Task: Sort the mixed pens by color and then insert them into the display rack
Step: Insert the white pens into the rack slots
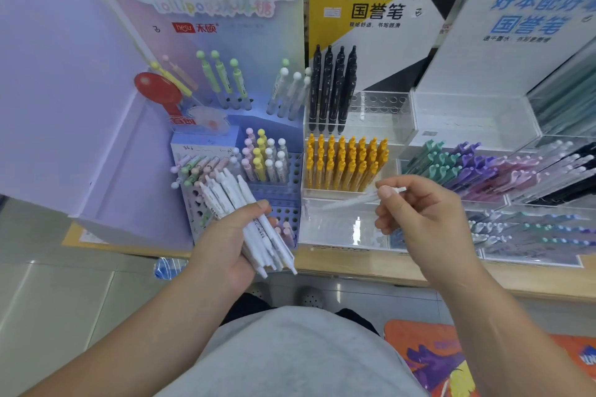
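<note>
**Light, slick pens in both hands**

The left hand (225, 242) was clamped mid-barrel around a fanned bundle of white pens (258, 222). The right hand (422, 219) pinched a single pale pen (348, 201) near its end. The pens looked light, stiff and smooth, so likely to slip. The blue perforated rack (287, 200) stood just beyond the bundle.

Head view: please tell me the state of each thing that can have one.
left hand, grips a bundle of white pens.
right hand, pinches a single white pen.
single white pen, held roughly level, outside any rack.
yellow pens, standing in the clear rack.
black pens, standing upright.
blue rack, partly filled, many holes free.
</note>
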Available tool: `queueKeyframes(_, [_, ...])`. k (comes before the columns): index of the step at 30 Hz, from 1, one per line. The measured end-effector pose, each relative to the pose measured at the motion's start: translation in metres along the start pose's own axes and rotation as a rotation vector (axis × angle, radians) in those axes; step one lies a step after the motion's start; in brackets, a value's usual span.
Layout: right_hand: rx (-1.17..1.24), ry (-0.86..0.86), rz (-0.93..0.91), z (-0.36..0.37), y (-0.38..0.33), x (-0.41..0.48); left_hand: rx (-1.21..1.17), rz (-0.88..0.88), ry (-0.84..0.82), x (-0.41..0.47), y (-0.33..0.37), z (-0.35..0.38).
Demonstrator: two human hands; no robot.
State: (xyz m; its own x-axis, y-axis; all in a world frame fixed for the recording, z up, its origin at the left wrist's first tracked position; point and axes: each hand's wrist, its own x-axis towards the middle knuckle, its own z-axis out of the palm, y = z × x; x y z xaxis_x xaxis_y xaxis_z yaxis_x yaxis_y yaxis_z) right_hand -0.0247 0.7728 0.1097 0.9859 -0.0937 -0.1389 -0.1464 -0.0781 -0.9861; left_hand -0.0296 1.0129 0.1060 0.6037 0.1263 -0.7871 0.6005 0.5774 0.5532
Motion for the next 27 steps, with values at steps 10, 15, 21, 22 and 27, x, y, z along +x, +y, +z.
queueKeyframes(10, [-0.735, -0.141, -0.201, 0.034, 0.048, 0.011, -0.01, 0.01, -0.035, -0.003, 0.002, -0.016])
queueKeyframes(15, [-0.841, -0.182, -0.261, 0.043, 0.059, 0.02, -0.023, 0.016, -0.016, -0.004, 0.008, -0.024])
queueKeyframes(21, [-0.873, -0.221, -0.313, 0.056, 0.067, 0.025, -0.043, 0.006, -0.028, -0.003, 0.012, -0.027])
queueKeyframes(22, [-0.854, -0.223, -0.329, 0.059, 0.069, 0.026, -0.046, 0.004, -0.032, -0.002, 0.013, -0.028])
queueKeyframes(27, [-0.763, -0.209, -0.332, 0.075, 0.076, 0.027, -0.045, 0.003, -0.036, 0.0, 0.015, -0.029])
